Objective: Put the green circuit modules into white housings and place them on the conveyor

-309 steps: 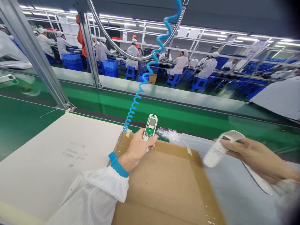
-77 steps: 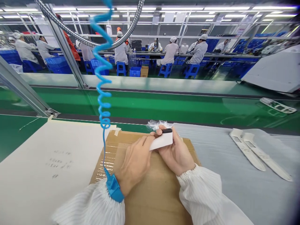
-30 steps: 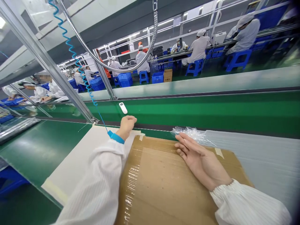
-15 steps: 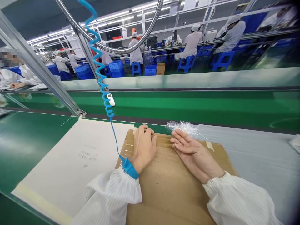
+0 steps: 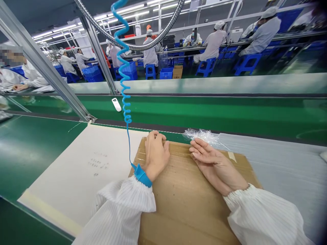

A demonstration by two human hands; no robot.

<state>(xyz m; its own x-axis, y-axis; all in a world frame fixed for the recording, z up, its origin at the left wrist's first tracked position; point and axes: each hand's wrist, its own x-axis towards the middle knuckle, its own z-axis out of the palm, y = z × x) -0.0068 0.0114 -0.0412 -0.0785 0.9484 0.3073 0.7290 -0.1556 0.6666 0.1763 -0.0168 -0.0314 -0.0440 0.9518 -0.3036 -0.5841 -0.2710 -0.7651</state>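
Rows of workers in white smocks and caps sit on blue stools along a far line under long ceiling lights, with blue crates and a cardboard carton on the floor between them. Nearer, a green conveyor belt runs across the view, and a small white handheld device lies on it, well beyond the hands. A braided steel conduit arcs overhead beside an aluminium frame upright. On the bench, a flattened cardboard sheet lies between a sheet of white paper with faint handwriting and a pale grey sheet. The left hand rests on the cardboard's far edge, empty, its fingers curled and pressed together. A blue wrist strap circles that wrist, and a coiled blue cord rises from it. The right hand lies on the cardboard, also empty, its fingers extended and slightly spread, just beside a crumpled scrap of clear plastic film.
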